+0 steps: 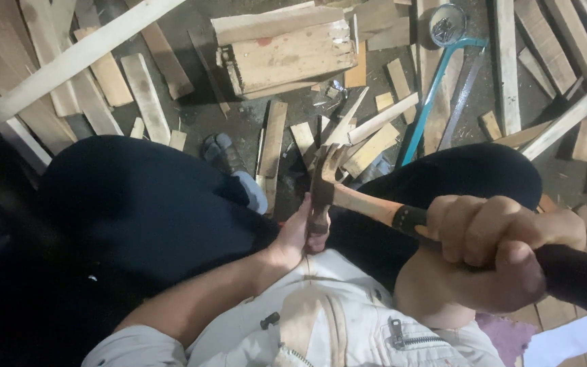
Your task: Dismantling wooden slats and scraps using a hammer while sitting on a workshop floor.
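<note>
Two hands work low between the knees: the right hand [494, 248] is closed in a full fist around the hammer [348, 197] near the black band on its wooden handle, while the left hand [298, 234] reaches down beside the hammer's head, its fingers hidden, so I cannot tell whether it grips anything. The hammer lies almost level across the lap, rusty claw head toward the left hand. It looks head-heavy and stiff, the handle dry enough not to slip; a hold further back would likely give more swing, one nearer the head more control. Room is tight here, with dark trousers [144, 204] close on both sides. Beyond the knees the floor [239, 115] is littered with offcuts [368, 136], a wooden box [287, 54] and a blue-framed saw [436, 88], leaving few bare patches.
</note>
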